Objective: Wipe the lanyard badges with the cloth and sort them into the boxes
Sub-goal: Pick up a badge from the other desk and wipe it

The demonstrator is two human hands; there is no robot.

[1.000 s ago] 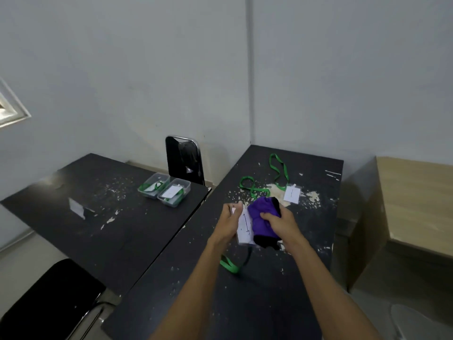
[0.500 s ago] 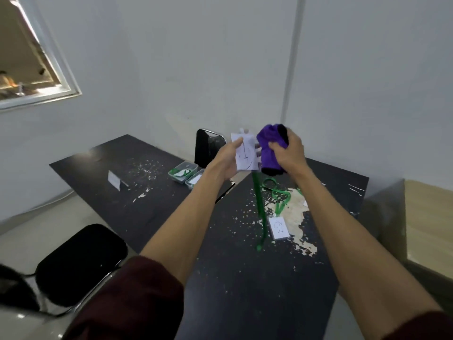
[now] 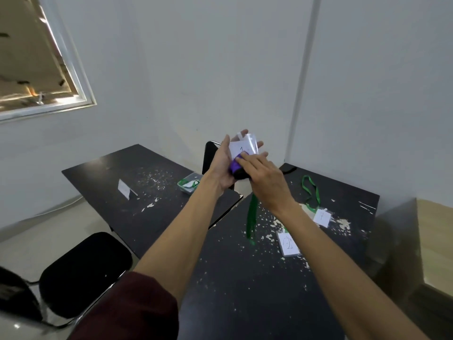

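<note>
Left of centre, a clear box [image 3: 190, 186] containing a green strap sits near the right corner of the left desk [image 3: 137, 192]. At centre frame, the left hand [image 3: 221, 165] is raised above the desks, fingers spread and nearly straight, supporting the held badge [image 3: 242, 148] (marked "1") from behind. The right hand [image 3: 266, 179] lies over the purple cloth [image 3: 234, 165], fingers extended, pressing it against the lower part of the held badge; the thumb is hidden. The green lanyard [image 3: 251, 217] hangs straight down below both hands. Right of centre, the badge marked "2" [image 3: 289, 244] and the far badge [image 3: 322, 217] rest on the right desk [image 3: 245, 290].
</note>
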